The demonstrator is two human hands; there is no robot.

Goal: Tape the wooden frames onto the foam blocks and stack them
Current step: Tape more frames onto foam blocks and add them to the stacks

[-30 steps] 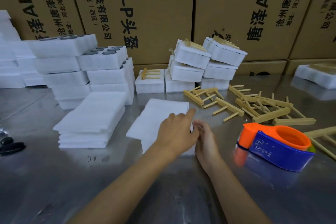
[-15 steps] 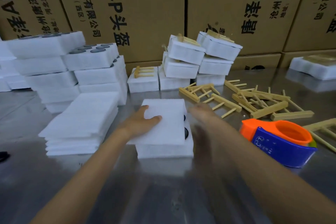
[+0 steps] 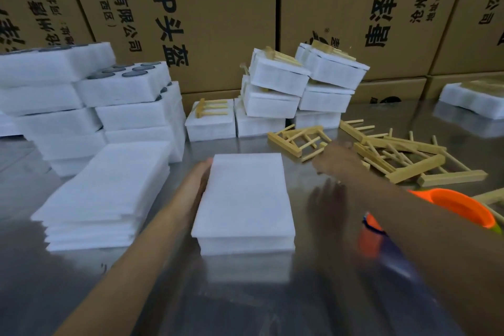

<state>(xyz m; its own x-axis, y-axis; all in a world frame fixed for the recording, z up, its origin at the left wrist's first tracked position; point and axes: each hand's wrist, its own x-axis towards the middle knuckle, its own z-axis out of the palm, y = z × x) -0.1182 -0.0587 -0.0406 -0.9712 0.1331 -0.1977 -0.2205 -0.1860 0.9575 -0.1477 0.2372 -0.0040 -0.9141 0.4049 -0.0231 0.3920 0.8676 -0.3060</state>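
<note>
Several white foam blocks with taped wooden frames (image 3: 278, 74) are already stacked at the back of the shiny metal bench (image 3: 81, 294); plenty of loose pale wooden frames (image 3: 403, 155) remain heaped to the right. Centre stage, a white rectangular foam block (image 3: 245, 194), capped with a foam sheet, carries no frame yet. The left hand (image 3: 200, 180) presses flat against its left side, grip released. The right hand (image 3: 335, 158), blurred half a second ago, now stretches to the frame pile, its grip unreadable. The orange-and-blue tape dispenser (image 3: 450, 207) waits nearby.
</note>
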